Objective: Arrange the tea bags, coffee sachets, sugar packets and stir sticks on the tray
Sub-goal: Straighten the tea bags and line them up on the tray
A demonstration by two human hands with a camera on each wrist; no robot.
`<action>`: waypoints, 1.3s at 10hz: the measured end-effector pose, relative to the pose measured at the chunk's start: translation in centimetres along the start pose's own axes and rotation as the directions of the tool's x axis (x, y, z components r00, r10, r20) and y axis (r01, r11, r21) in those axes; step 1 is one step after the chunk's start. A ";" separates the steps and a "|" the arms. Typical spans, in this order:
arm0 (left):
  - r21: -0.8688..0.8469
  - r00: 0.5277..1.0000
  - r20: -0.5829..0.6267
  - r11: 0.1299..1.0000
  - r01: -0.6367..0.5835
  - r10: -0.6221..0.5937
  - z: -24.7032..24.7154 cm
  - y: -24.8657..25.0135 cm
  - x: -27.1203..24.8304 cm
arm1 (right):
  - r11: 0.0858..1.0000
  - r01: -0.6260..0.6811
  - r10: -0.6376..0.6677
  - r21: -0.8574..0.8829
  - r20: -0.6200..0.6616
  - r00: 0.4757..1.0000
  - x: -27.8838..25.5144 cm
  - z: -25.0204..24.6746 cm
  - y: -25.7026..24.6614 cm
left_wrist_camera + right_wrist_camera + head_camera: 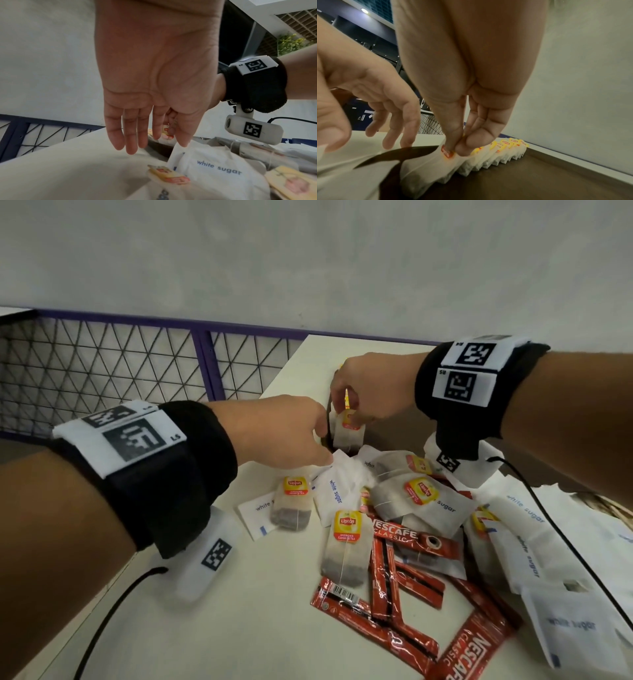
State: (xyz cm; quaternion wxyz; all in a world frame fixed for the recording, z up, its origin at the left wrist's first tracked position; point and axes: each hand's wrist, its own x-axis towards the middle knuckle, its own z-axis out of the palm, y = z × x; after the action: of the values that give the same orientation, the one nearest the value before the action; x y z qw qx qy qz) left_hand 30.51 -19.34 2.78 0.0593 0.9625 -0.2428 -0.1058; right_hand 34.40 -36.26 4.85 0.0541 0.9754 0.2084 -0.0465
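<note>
Room: plain pale wall (308, 261) ahead of both hands, a purple-framed wire mesh panel (102, 361) beyond and outboard of the left hand.

Surface: cream table (239, 594). Dark tray (539, 175) sits just past the fingertips of both hands, far side of the loose pile; mostly hidden in the head view, clear in the right wrist view.

On the tray: row of tea bags (501, 155), standing on edge and overlapping, running straight away from the right hand along the tray's left edge, tags up.

Loose pile, on the wrist side of both hands: sugar packets (337, 491), more Lipton bags, coffee sachets (400, 534). No stir sticks that I can make out.

Key relation: right hand (371, 390) pinches a tea bag (347, 431) by its top, thumb against forefinger; bag hangs long axis vertical, directly over the near end of the row. Looks like the step is seating it as the next bag in line. Straight down, slight lean onto its neighbour, I'd judge.

Left hand (286, 431) is spread loose, holding nothing, fingers pointing down just beside that bag, by the tray's near corner. Right is the working hand.
</note>
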 end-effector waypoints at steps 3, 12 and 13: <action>-0.011 1.000 -0.025 1.000 -0.002 0.002 0.0 0.0 -0.1 | 0.957 -0.240 0.230 0.162 0.078 0.970 -0.8 -0.2 0.4; -0.044 0.995 -0.057 0.996 -0.080 0.077 0.7 -0.2 0.9 | 0.851 -0.384 0.331 0.358 0.203 0.922 -0.8 0.7 0.0; -0.024 0.975 -0.158 0.987 -0.159 0.154 0.6 0.1 0.5 | 0.831 -0.343 0.310 0.438 0.147 0.939 -0.5 0.6 0.4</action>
State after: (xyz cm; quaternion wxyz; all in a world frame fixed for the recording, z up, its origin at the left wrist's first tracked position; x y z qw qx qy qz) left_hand 30.79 -19.70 2.07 0.1037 0.9444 -0.3106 -0.0295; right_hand 34.06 -36.95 4.30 -0.1629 0.9793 0.0199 -0.1183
